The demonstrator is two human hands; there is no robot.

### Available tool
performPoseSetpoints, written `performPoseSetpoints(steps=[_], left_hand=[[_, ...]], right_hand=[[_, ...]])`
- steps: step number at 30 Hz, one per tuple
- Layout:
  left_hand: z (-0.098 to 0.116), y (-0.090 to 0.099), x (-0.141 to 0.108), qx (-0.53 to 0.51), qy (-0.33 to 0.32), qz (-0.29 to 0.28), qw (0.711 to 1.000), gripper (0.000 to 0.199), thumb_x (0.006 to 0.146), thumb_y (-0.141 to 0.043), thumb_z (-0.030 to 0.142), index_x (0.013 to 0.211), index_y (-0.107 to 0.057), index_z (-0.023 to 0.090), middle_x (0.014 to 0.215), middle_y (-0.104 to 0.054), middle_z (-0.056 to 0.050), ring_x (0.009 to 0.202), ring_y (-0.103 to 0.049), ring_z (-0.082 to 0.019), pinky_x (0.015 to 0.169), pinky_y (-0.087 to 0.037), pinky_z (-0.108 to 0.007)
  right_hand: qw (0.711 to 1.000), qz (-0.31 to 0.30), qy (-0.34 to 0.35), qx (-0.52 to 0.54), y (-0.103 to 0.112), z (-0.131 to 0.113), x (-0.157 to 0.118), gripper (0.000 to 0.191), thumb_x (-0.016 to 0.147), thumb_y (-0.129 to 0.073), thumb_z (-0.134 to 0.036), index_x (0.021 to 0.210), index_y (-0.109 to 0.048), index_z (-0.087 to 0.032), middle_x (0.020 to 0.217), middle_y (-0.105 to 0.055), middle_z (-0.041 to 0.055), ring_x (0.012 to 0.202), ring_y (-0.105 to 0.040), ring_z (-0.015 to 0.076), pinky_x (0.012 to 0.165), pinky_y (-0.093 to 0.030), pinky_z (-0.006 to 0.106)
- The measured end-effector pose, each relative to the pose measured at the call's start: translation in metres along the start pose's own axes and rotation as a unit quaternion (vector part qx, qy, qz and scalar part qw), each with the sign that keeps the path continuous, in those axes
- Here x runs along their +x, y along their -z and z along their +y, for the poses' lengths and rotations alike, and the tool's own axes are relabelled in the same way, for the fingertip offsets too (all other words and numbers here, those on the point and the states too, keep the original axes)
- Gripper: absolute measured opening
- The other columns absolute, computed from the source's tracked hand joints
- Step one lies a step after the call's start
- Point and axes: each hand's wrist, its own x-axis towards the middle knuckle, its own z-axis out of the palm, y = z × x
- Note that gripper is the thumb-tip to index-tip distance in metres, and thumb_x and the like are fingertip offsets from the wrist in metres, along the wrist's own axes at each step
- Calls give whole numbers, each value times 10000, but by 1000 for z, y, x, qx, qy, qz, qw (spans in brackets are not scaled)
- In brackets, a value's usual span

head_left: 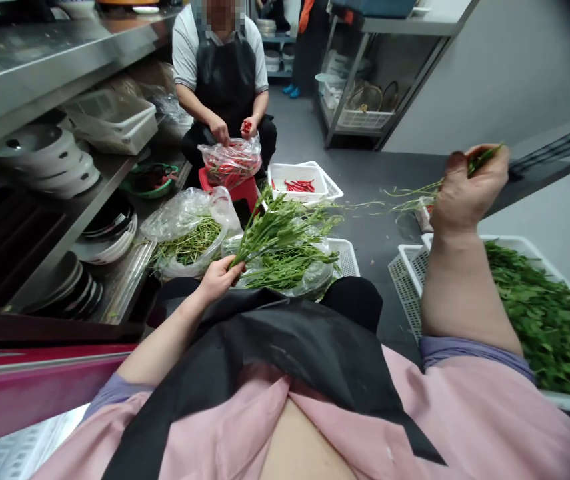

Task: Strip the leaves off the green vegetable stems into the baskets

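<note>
My left hand [221,279] is closed around the stem ends of a bunch of leafy greens [277,230], which fans out to the upper right. Under that bunch, more long-stemmed greens [285,267] lie in a clear plastic bag on a white basket [347,257]. Raised at the right, my right hand [467,187] is closed on a few thin green stems [417,191]; their stringy ends trail left, and leaf tips poke out above the fist. To the left of the bunch stands another plastic bag holding cut stems [192,241].
Leafy greens [547,313] fill a white basket at my right. Opposite sits a co-worker [225,73] handling red chillies [229,167] in a bag, beside a white tray [277,175] with chillies. Metal shelving [79,57] with stacked bowls runs along the left; a rack [359,87] stands behind.
</note>
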Motion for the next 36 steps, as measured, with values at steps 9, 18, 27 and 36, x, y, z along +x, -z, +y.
performPoseSetpoints(steps=[9, 18, 27, 36], left_hand=[[1, -1, 0, -82, 35, -16, 996, 475, 802, -537, 631, 761, -540, 158, 473, -417, 51, 396, -359, -67, 403, -268, -211], [-9, 3, -4, -16, -36, -11, 999, 456, 847, -502, 583, 775, -565, 137, 515, -437, 41, 442, -404, -73, 445, -318, -204], [-2, 6, -2, 111, -93, -18, 989, 341, 860, -499, 446, 711, -565, 147, 523, -457, 38, 501, -409, -83, 495, -327, -200], [0, 7, 0, 123, -109, -9, 986, 319, 860, -507, 427, 707, -566, 153, 549, -492, 24, 521, -436, -93, 517, -348, -205]], right_hand=[[866, -423, 259, -57, -22, -102, -56, 192, 867, -535, -302, 895, -707, -220, 816, -718, 35, 726, -646, 153, 640, -453, 266], [846, -455, 253, -119, -52, -106, -76, 283, 902, -532, -362, 1047, -705, -191, 914, -740, 65, 771, -668, 165, 632, -435, 252], [772, -615, 159, -24, -35, -115, -31, 258, 853, -555, -307, 1004, -739, -206, 873, -733, 33, 699, -613, 121, 662, -424, 236], [574, -813, 81, -49, -61, -117, -23, 254, 778, -664, -380, 875, -753, -163, 635, -636, -19, 557, -468, 73, 578, -335, 223]])
